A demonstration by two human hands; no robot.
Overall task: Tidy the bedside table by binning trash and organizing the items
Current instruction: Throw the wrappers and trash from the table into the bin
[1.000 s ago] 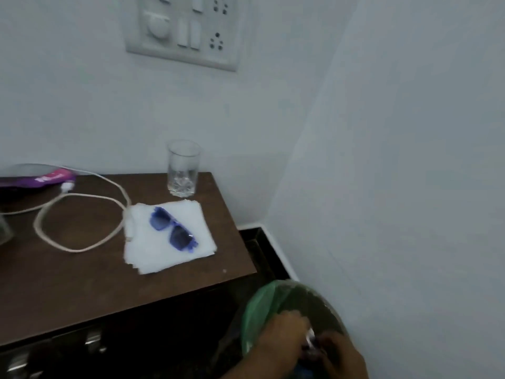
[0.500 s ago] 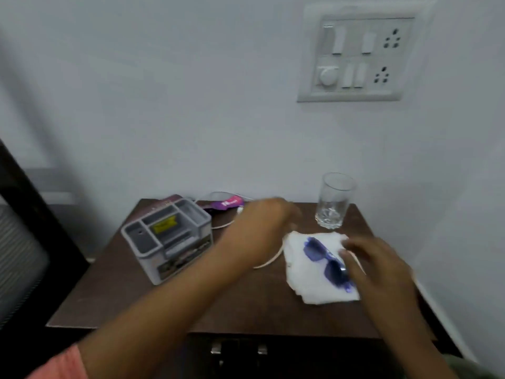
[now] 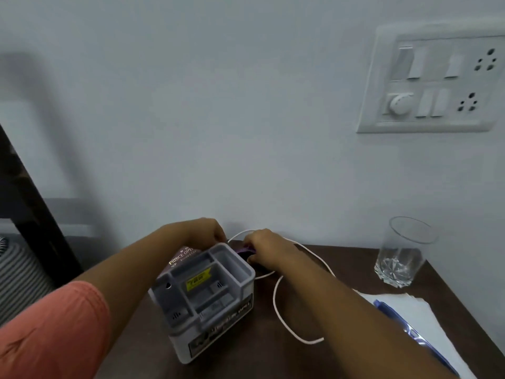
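Note:
On the dark wooden bedside table [image 3: 352, 265] stands a grey compartment organizer [image 3: 207, 292]. Both my hands reach behind it at the wall. My right hand [image 3: 266, 247] pinches a purple wrapper [image 3: 246, 250] just past the organizer's back corner. My left hand [image 3: 203, 232] curls its fingers over the far end of a maroon optician's case [image 3: 182, 257]; its grip is hidden. A white cable [image 3: 276, 305] loops around my right forearm on the tabletop. A stack of white tissues [image 3: 410, 310] with blue sunglasses [image 3: 401, 324] on it lies at the right front.
An empty drinking glass [image 3: 401, 255] stands at the table's back right. A switch and socket panel [image 3: 437, 83] sits on the wall above. A dark frame [image 3: 27, 214] and striped fabric [image 3: 16, 274] lie left of the table.
One second ago both hands were down at the green-lined bin. They came up over the table and now sit behind the organizer, the right one closed on the purple wrapper.

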